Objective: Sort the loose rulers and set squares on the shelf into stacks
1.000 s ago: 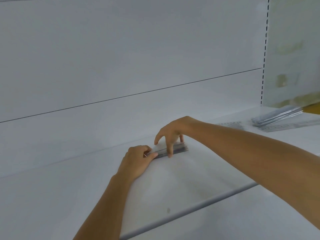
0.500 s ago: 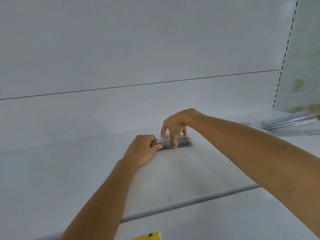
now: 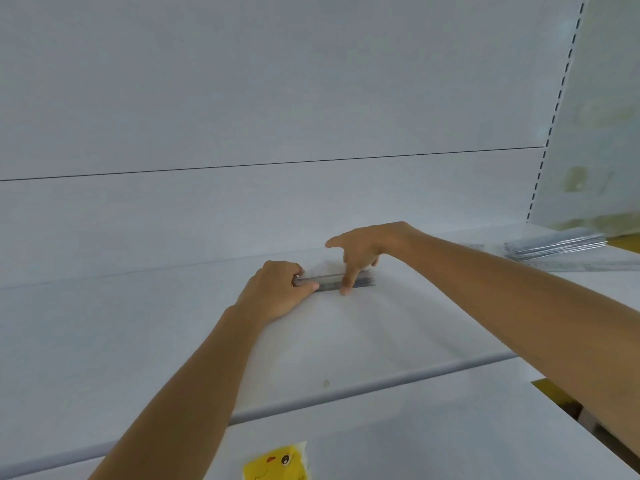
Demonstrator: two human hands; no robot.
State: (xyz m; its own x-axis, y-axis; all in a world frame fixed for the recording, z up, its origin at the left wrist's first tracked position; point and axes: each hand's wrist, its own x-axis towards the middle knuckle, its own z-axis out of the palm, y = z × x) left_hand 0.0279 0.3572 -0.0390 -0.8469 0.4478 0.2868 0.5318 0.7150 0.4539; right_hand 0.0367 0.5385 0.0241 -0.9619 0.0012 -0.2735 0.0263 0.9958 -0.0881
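A small stack of clear rulers (image 3: 334,281) lies flat on the white shelf (image 3: 138,323), a little past the middle of the view, toward 12 o'clock from the person. The left hand (image 3: 277,292) is curled closed on the stack's left end, thumb in front and fingers over the top. The right hand (image 3: 360,249) is mostly open; one finger presses down on the front edge of the stack near its middle, while the index finger points away to 10 o'clock and holds nothing.

The rulers look thin, light and stiff, and the smooth plastic probably slides easily, one piece over another. I think it is best to take hold at the two short ends, or to pinch the long edges, so that the pieces stay in line.

At 2 o'clock, well apart, a second pile (image 3: 554,244) lies on the shelf, with one long ruler (image 3: 588,265) just in front of it. Both are cut off by the right edge of the view. The number of pieces in either stack cannot be told, and the clear plastic makes the far edges hard to see. A yellow packet (image 3: 275,462) at 6 o'clock is also cut off.
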